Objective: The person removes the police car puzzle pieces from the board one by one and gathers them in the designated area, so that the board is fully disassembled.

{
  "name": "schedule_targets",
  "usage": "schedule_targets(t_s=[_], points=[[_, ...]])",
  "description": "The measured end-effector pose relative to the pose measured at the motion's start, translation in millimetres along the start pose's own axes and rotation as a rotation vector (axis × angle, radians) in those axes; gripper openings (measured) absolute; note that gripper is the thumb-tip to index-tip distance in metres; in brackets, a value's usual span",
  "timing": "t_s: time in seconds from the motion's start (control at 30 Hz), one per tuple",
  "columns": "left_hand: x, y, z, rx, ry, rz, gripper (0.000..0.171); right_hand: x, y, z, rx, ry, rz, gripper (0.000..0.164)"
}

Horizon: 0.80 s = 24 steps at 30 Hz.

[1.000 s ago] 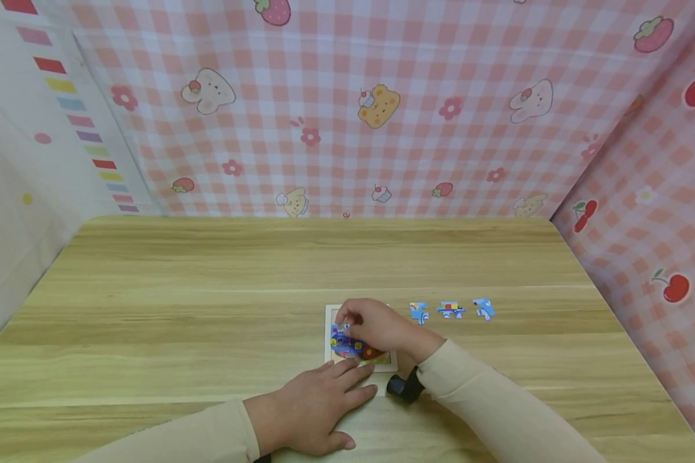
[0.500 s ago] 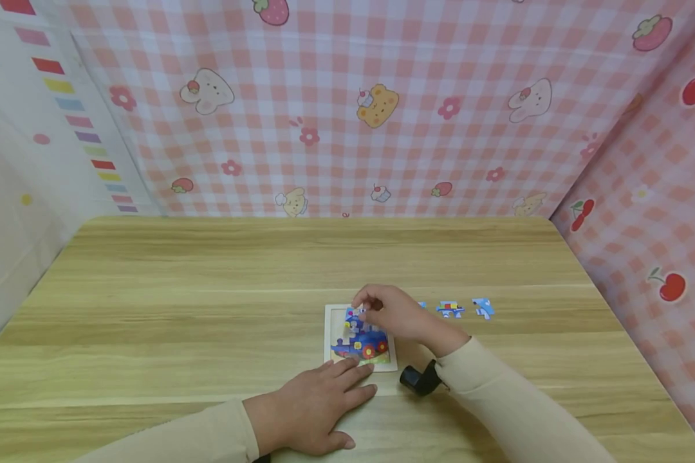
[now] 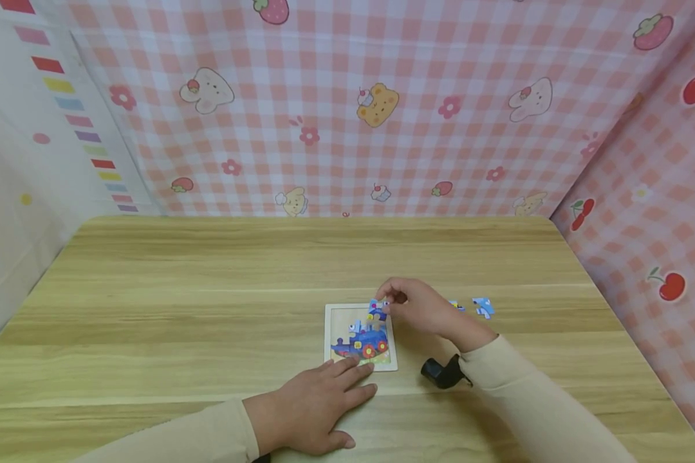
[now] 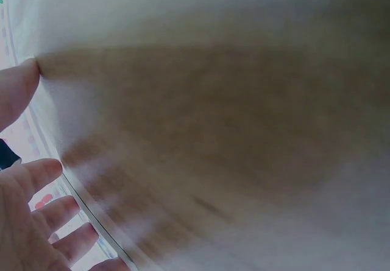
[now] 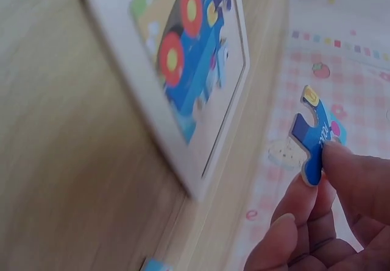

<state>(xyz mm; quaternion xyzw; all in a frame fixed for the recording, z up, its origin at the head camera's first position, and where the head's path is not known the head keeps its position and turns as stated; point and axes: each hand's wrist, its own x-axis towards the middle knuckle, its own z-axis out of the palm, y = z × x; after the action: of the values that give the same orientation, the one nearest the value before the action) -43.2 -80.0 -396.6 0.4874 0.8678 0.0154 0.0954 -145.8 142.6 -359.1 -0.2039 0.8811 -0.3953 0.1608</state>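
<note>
A square puzzle board (image 3: 327, 328) with a pale frame lies on the table, part of its train picture filled in and its upper area bare. My right hand (image 3: 423, 310) pinches a blue jigsaw piece (image 3: 376, 307) between thumb and fingers over the board's far right corner. In the right wrist view the jigsaw piece (image 5: 315, 138) is tilted, showing a yellow spot and a pink dot. My left hand (image 3: 318, 406) lies palm down with fingers spread, fingertips at the board's near edge. The left wrist view shows those fingers (image 4: 55, 213) along the frame.
Right of the board lies a light blue jigsaw piece (image 3: 483, 307), with another piece (image 3: 456, 305) partly hidden behind my right hand. A black wrist mount (image 3: 440, 373) hangs under the right forearm. The wooden table (image 3: 208, 276) meets a checked pink curtain (image 3: 324, 161) at the back.
My right hand has lifted the blue jigsaw piece off the board's left part and carried it right and away from me. The left hand stays in place.
</note>
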Motion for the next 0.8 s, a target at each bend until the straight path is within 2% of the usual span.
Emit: schedule_targets(t_s=[0.3,0.53,0.8], points=[[-0.5,1.5,-1.1,0.007,0.006,-0.008,0.068,-10,14,-13,-0.006,0.013,-0.071,0.009],[-0.3,1.5,-1.4,0.005,0.01,-0.007,0.068,-14,24,-19,-0.014,-0.026,0.017,0.01],[-0.6,1.4,-1.0,0.003,0.009,-0.008,0.068,-24,32,-26,-0.023,-0.046,0.021,0.008]])
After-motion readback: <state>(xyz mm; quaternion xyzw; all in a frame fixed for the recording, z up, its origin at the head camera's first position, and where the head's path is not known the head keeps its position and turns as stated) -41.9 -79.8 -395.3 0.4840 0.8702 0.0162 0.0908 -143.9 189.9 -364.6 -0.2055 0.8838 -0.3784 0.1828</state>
